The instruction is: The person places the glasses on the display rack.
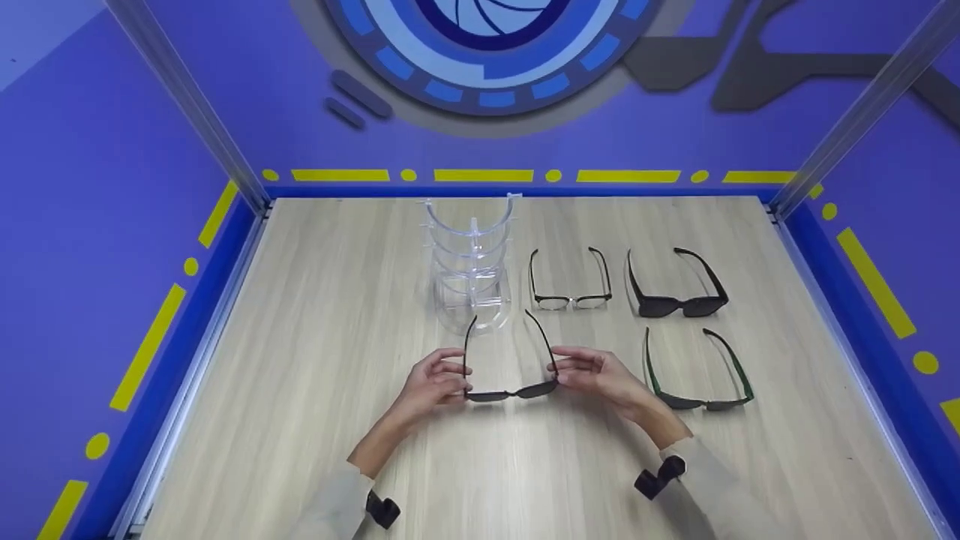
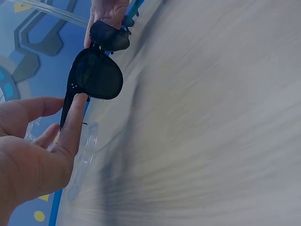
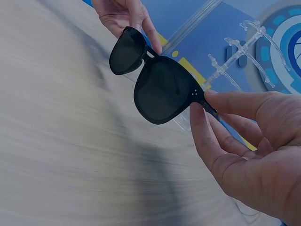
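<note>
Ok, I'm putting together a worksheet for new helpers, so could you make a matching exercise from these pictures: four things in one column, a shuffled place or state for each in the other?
Column one
1. Clear stand
2. Clear-lens glasses
3. Green-sided sunglasses
4. Dotted-hinge sunglasses

Column two
A. Held by left fingers and right fingers
B. Resting on the person's side of the thick black sunglasses
C. Upright, with no glasses on it
D. Between the stand and the thick black sunglasses

Pairs: 1-C, 2-D, 3-B, 4-A
</note>
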Demonstrator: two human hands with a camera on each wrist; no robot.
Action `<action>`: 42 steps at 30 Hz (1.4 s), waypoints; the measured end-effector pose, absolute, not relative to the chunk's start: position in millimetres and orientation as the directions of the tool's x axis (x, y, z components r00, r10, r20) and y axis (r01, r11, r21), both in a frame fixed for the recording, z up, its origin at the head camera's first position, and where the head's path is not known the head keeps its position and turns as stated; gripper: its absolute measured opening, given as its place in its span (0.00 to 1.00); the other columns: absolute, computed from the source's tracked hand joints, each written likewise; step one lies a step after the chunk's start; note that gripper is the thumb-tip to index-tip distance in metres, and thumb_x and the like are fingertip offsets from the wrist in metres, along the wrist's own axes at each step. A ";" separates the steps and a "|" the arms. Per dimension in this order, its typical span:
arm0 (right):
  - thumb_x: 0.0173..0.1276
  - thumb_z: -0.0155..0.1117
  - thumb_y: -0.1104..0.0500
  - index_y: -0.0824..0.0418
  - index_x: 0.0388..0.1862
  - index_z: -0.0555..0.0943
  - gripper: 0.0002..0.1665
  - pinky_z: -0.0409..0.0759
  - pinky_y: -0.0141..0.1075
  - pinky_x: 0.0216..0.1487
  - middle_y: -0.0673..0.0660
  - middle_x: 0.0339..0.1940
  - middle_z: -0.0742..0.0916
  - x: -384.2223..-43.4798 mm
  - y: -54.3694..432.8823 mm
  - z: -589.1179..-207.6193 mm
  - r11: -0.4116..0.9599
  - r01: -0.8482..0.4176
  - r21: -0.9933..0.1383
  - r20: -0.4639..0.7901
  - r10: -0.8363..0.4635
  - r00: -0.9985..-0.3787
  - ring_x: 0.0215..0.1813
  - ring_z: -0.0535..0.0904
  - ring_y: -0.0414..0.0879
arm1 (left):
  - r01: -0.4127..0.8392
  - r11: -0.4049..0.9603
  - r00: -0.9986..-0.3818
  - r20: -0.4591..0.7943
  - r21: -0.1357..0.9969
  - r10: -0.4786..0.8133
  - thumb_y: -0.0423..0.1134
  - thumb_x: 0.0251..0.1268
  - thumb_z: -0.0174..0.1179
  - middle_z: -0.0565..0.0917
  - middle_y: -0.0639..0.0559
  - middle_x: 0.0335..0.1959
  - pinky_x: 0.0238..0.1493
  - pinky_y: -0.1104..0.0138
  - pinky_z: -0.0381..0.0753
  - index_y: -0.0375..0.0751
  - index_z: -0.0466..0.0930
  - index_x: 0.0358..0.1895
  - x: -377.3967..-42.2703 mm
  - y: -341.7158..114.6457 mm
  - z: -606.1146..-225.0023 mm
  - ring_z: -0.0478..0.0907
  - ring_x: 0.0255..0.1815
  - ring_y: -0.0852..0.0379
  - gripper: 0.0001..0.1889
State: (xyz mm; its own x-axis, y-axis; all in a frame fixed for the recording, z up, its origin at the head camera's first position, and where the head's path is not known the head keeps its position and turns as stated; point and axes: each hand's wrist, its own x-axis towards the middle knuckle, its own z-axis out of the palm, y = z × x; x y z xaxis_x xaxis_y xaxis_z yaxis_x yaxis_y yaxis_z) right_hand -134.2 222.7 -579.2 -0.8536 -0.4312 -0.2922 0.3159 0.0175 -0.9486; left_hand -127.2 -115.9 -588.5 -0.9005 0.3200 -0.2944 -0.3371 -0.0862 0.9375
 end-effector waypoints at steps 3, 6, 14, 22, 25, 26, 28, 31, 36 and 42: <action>0.69 0.68 0.66 0.71 0.75 0.66 0.38 0.84 0.32 0.59 0.61 0.58 0.88 -135.9 221.3 -580.2 0.018 0.321 -0.947 -0.298 -0.427 -0.854 0.53 0.87 0.39 | -0.341 -0.087 -0.901 -0.300 0.936 0.314 0.26 0.64 0.62 0.83 0.37 0.53 0.42 0.67 0.90 0.27 0.65 0.70 -128.2 -116.6 -588.3 0.86 0.42 0.60 0.31; 0.69 0.68 0.66 0.71 0.75 0.66 0.38 0.83 0.31 0.59 0.60 0.58 0.88 -138.3 219.5 -579.6 0.018 0.323 -0.946 -0.300 -0.426 -0.854 0.53 0.87 0.39 | -0.342 -0.084 -0.904 -0.303 0.936 0.303 0.25 0.65 0.61 0.83 0.38 0.53 0.42 0.66 0.90 0.28 0.65 0.70 -129.5 -117.7 -587.5 0.86 0.42 0.59 0.30; 0.69 0.66 0.69 0.72 0.73 0.68 0.35 0.84 0.32 0.59 0.55 0.54 0.90 -145.2 214.2 -573.4 -0.019 0.320 -0.947 -0.285 -0.407 -0.868 0.53 0.87 0.39 | -0.324 -0.095 -0.915 -0.286 0.941 0.285 0.23 0.64 0.60 0.83 0.36 0.54 0.43 0.66 0.90 0.28 0.65 0.71 -134.4 -119.8 -584.3 0.86 0.41 0.60 0.31; 0.68 0.67 0.69 0.74 0.71 0.70 0.34 0.84 0.32 0.60 0.59 0.59 0.88 -148.0 203.3 -565.5 -0.023 0.321 -0.947 -0.286 -0.396 -0.873 0.55 0.86 0.40 | -0.313 -0.113 -0.925 -0.277 0.943 0.259 0.23 0.65 0.61 0.84 0.39 0.52 0.43 0.66 0.90 0.29 0.66 0.71 -136.4 -127.7 -578.3 0.86 0.41 0.59 0.30; 0.69 0.66 0.70 0.75 0.71 0.69 0.33 0.84 0.31 0.60 0.58 0.59 0.88 -150.4 199.3 -563.0 -0.036 0.326 -0.945 -0.286 -0.396 -0.873 0.55 0.86 0.40 | -0.312 -0.114 -0.926 -0.275 0.943 0.258 0.24 0.65 0.61 0.83 0.38 0.53 0.43 0.66 0.90 0.30 0.66 0.71 -138.1 -131.0 -575.1 0.86 0.41 0.59 0.30; 0.69 0.65 0.71 0.75 0.71 0.69 0.33 0.84 0.31 0.60 0.57 0.58 0.88 -151.5 198.1 -562.5 -0.044 0.329 -0.943 -0.286 -0.394 -0.874 0.55 0.86 0.40 | -0.312 -0.115 -0.926 -0.275 0.943 0.258 0.24 0.65 0.62 0.83 0.39 0.53 0.43 0.66 0.90 0.30 0.66 0.71 -138.9 -132.0 -574.1 0.86 0.41 0.59 0.31; 0.69 0.64 0.72 0.76 0.71 0.69 0.32 0.84 0.31 0.60 0.56 0.57 0.88 -153.8 195.3 -561.6 -0.060 0.322 -0.945 -0.273 -0.399 -0.875 0.55 0.86 0.40 | -0.306 -0.118 -0.930 -0.269 0.945 0.251 0.23 0.64 0.62 0.84 0.40 0.52 0.43 0.66 0.90 0.31 0.67 0.71 -140.3 -134.2 -571.9 0.86 0.41 0.59 0.30; 0.70 0.64 0.72 0.77 0.70 0.70 0.30 0.84 0.31 0.60 0.54 0.55 0.89 -157.0 191.3 -560.2 -0.076 0.306 -0.949 -0.252 -0.402 -0.881 0.55 0.86 0.40 | -0.292 -0.119 -0.937 -0.259 0.949 0.237 0.22 0.64 0.61 0.84 0.41 0.51 0.43 0.66 0.90 0.31 0.67 0.71 -142.3 -137.3 -568.8 0.86 0.41 0.59 0.30; 0.70 0.62 0.73 0.79 0.70 0.69 0.31 0.84 0.30 0.59 0.53 0.53 0.90 -161.5 186.0 -556.3 -0.093 0.287 -0.953 -0.228 -0.398 -0.888 0.53 0.86 0.38 | -0.269 -0.124 -0.949 -0.241 0.955 0.205 0.22 0.65 0.60 0.84 0.38 0.52 0.43 0.65 0.90 0.30 0.68 0.71 -146.8 -139.9 -566.5 0.86 0.41 0.59 0.29; 0.71 0.60 0.72 0.79 0.71 0.67 0.30 0.83 0.30 0.61 0.55 0.56 0.88 -166.6 180.8 -550.7 -0.089 0.275 -0.957 -0.222 -0.383 -0.897 0.55 0.85 0.39 | -0.262 -0.141 -0.960 -0.243 0.955 0.140 0.24 0.66 0.61 0.85 0.39 0.50 0.44 0.65 0.90 0.32 0.73 0.66 -152.6 -139.0 -564.3 0.87 0.41 0.58 0.25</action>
